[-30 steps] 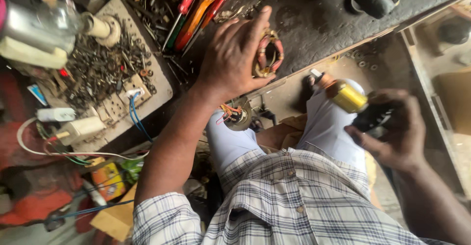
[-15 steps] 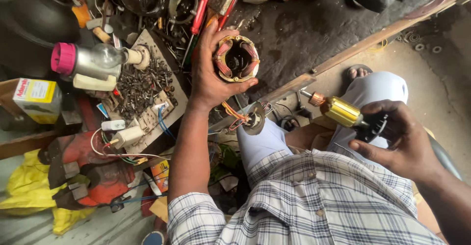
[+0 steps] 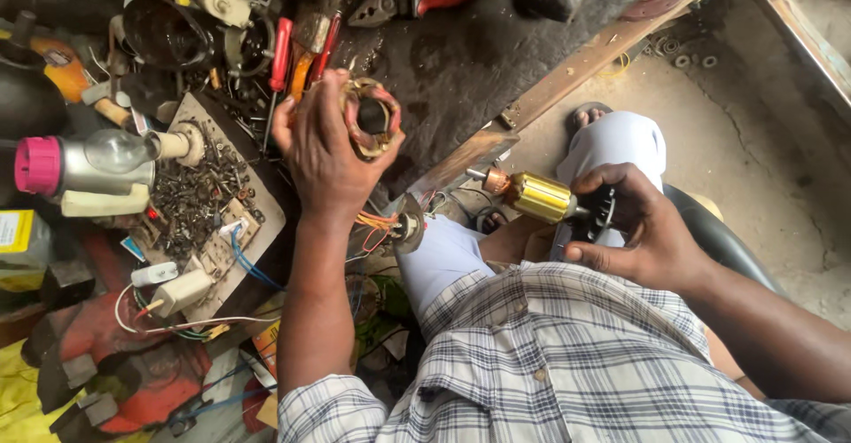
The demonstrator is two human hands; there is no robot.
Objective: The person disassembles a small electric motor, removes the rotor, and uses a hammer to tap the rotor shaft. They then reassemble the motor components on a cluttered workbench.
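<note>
- The motor coil [image 3: 372, 119] shows coppery windings with pinkish-red wrapping.
- The rotor [image 3: 541, 196] is shiny gold with a copper-coloured end.
- The shirt [image 3: 567, 354] is checked in white, grey and blue.
- The trousers [image 3: 612, 141] are pale blue-grey.
- The screwdriver [image 3: 280, 53] has a red handle.
- The bottle cap [image 3: 37, 165] is bright pink.

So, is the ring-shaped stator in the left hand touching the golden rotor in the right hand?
Apart. The head view shows the stator raised in the left hand over the bench, while the rotor, held by the right hand, lies across a clear gap.
</note>
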